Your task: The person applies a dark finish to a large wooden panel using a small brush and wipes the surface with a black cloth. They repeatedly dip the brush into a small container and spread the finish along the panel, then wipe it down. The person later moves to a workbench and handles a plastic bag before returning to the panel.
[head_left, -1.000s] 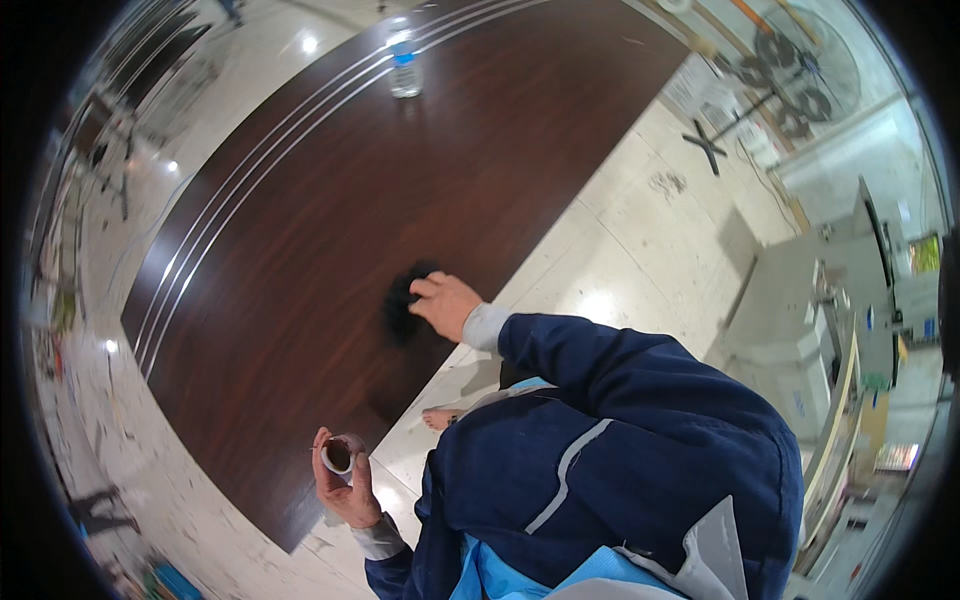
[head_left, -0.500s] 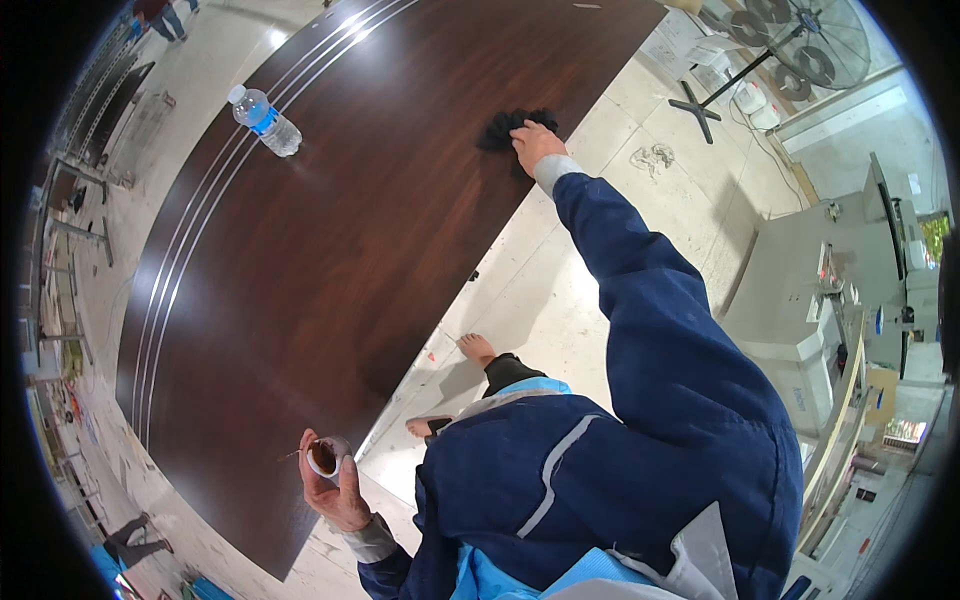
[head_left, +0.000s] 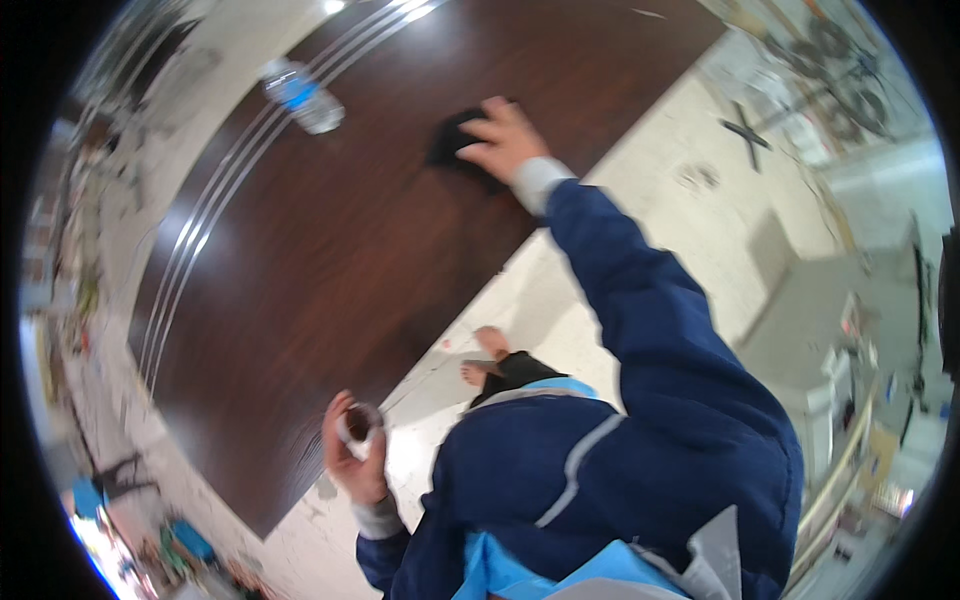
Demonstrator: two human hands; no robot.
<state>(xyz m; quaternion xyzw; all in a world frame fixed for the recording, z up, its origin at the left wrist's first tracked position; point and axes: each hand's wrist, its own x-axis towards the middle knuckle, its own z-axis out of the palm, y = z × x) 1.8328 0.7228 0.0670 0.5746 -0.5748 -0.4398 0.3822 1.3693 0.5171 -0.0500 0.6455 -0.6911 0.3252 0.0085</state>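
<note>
In my left hand (head_left: 350,472), curled around its sides, is a small round cup (head_left: 359,422) with dark brown contents. That hand is over the near left corner of a long, dark brown wooden board (head_left: 300,290). My right hand (head_left: 508,142) reaches far forward, its fingers on a bunched black cloth (head_left: 453,142) that lies against the board's surface. Motion blurs the hand and cloth, and the palm side is hidden.
A clear plastic bottle with a blue label (head_left: 304,97) rests near the board's far left edge, by several pale lines. On the right are standing fans (head_left: 850,90) and a grey cabinet (head_left: 800,310). My bare feet (head_left: 487,352) are on the pale floor.
My right hand has slid the black cloth leftward over the board, away from its right edge and closer to the bottle. The left hand still holds the cup. The whole view has shifted.
</note>
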